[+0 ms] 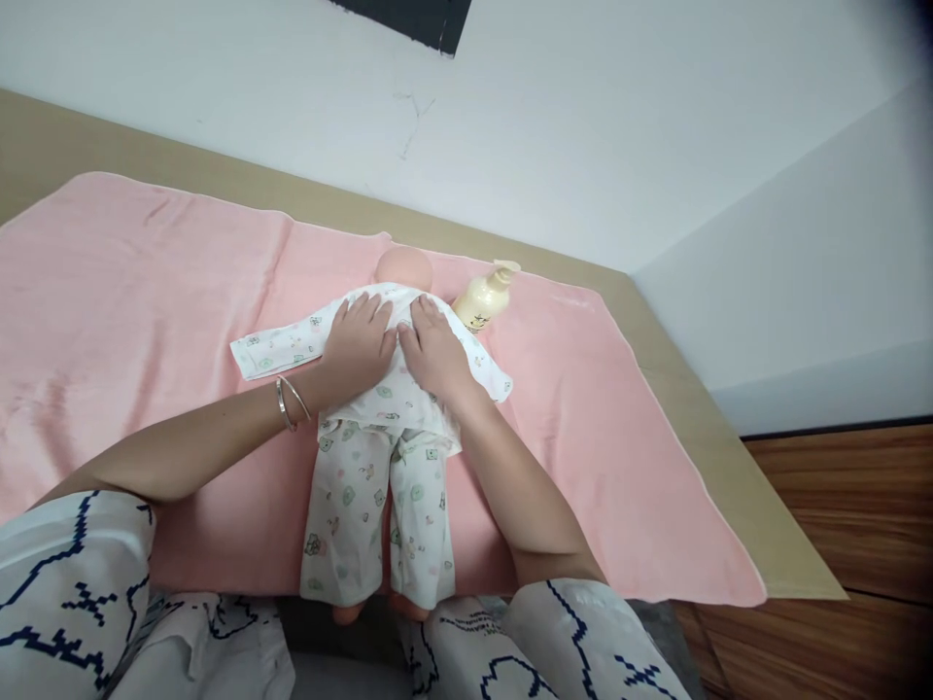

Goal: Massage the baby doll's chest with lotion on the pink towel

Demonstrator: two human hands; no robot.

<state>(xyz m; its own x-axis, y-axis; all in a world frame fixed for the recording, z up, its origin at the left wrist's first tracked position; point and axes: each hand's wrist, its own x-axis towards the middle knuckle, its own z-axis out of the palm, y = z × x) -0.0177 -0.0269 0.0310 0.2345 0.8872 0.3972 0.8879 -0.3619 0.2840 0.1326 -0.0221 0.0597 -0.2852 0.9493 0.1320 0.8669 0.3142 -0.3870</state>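
Note:
A baby doll (403, 267) lies stretched out on a pink blanket, dressed in a white patterned top (386, 401) and matching trousers (350, 510). My left hand (357, 345) rests flat on the left part of the top, fingers extended and a little apart. On the right part of the chest area lies my right hand (435, 350), also flat, with its thumb pointing toward the left one. Neither hand grips anything. The doll's sleeves spread out to both sides, and its feet (348, 613) poke out at the trouser ends near my body.
A pale yellow pump bottle (482, 297) lies tilted on the pink blanket (598, 467), right of the doll's head. The blanket covers most of a beige table (648, 331). A white wall (554, 126) rises behind, and wood-grain panels (852, 506) are at the right.

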